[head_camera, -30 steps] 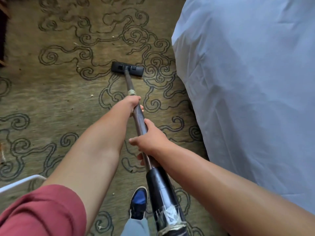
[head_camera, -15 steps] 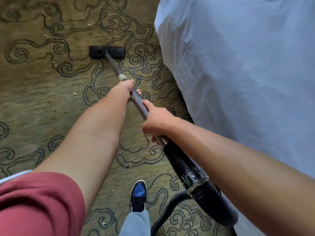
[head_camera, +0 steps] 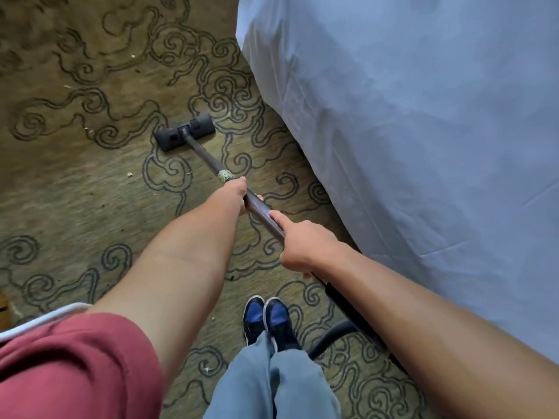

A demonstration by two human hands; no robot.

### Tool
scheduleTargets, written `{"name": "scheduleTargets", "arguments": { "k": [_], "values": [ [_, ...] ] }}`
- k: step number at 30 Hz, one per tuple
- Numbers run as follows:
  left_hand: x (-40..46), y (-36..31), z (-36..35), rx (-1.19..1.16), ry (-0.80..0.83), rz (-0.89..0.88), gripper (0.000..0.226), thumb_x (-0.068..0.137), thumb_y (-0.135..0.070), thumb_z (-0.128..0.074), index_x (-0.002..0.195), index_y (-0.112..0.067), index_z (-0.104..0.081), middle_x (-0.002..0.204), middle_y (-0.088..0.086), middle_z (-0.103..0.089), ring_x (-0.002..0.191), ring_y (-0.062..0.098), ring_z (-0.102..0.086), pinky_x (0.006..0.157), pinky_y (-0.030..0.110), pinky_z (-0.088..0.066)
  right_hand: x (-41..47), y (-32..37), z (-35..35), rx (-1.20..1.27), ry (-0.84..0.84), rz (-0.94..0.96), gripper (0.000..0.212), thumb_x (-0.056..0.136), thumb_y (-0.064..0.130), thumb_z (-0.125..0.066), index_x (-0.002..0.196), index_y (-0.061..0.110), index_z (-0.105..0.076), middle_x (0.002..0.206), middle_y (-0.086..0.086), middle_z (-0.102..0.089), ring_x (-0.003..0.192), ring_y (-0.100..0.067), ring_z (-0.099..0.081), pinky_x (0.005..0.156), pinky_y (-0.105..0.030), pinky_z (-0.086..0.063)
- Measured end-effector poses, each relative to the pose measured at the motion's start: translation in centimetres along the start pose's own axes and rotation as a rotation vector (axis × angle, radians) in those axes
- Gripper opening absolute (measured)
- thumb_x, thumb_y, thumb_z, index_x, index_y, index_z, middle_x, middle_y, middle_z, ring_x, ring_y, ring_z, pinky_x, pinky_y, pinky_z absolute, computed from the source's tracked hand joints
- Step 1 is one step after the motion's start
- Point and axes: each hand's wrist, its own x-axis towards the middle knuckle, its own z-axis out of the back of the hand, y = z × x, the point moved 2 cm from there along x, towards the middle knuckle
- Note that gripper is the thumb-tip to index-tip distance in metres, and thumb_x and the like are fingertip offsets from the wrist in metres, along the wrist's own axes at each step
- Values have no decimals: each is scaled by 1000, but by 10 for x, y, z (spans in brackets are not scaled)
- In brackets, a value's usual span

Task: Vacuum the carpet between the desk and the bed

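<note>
A black vacuum floor head (head_camera: pixel 184 132) lies flat on the olive carpet (head_camera: pixel 75 192) with dark swirl patterns, a short way left of the bed (head_camera: pixel 423 131) draped in a pale sheet. A dark metal wand (head_camera: pixel 205 157) runs from the head back toward me. My left hand (head_camera: pixel 236 193) grips the wand just behind a taped joint. My right hand (head_camera: pixel 302 246) grips the wand lower down, close to the bed's edge. The black hose (head_camera: pixel 329 337) curves behind my right forearm. The desk is out of view.
Small pale crumbs (head_camera: pixel 130 174) dot the carpet left of the head. My two blue-and-black shoes (head_camera: pixel 267 320) stand together on the carpet below my hands. A white rail (head_camera: pixel 39 320) shows at the lower left beside my red sleeve.
The floor head has been drawn back toward me and turned slightly. My second foot has stepped up beside the first. Both hands keep their hold on the wand.
</note>
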Motion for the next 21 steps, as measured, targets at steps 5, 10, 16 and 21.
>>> {"name": "scheduleTargets", "arguments": {
  "k": [5,10,16,21],
  "values": [
    [-20,15,-11,0,-46,-29,52,105,-39,-52,144,-5,-45,135,17,-63,104,31,-65,90,45,-53,-16,-9,4,5,-25,28,95,84,12,-54,160,41,-5,118,-9,-63,85,-26,-60,71,-34,-50],
    [-30,36,-25,-38,-44,-11,44,98,-27,-65,133,-4,-51,109,17,-69,86,31,-69,80,45,-59,-37,-28,9,-21,-1,3,93,85,14,-54,160,42,-6,119,-9,-65,93,-29,-66,70,-32,-48],
    [-26,42,-29,-159,5,-18,5,97,-4,-49,98,-6,-44,68,9,-47,52,20,-49,44,25,-46,-37,-31,7,4,5,26,92,87,13,-54,160,41,-6,125,-11,-63,109,-33,-63,75,-35,-46],
    [-6,27,-24,-131,-45,-68,14,95,-2,-50,107,-8,-45,67,9,-49,53,20,-49,49,30,-44,-15,-22,19,34,6,55,91,86,12,-54,159,41,-10,119,-10,-63,99,-30,-63,72,-33,-47]
  ]
}}
